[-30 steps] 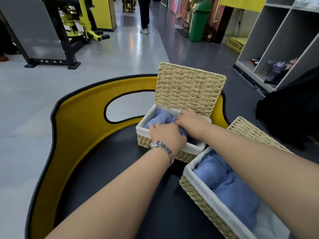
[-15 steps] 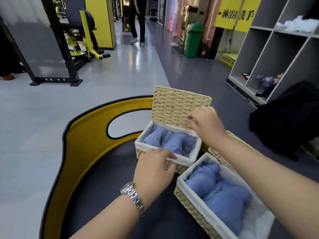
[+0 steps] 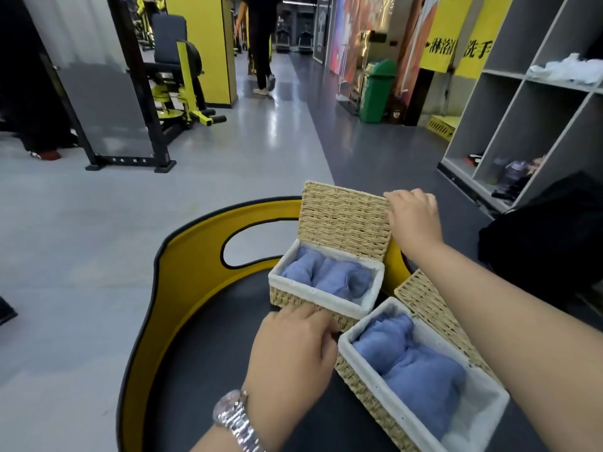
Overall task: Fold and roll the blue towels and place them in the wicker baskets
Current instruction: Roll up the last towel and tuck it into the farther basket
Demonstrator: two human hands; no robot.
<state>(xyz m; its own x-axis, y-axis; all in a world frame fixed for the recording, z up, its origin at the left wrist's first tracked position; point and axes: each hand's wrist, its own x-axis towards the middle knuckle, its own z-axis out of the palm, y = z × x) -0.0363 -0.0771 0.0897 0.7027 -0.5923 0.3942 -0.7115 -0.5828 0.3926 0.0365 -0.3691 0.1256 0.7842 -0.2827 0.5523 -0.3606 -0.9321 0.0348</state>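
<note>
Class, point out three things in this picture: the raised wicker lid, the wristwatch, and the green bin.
raised wicker lid (image 3: 342,220), head view, middle of its woven face.
wristwatch (image 3: 232,416), head view, on its metal band.
green bin (image 3: 377,93), head view, on its front wall.

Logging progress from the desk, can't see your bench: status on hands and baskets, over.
Right hand grips far basket's raised lid. Left hand rests against far basket front. Blue towels in both baskets. Nothing blocking the lid.
</note>
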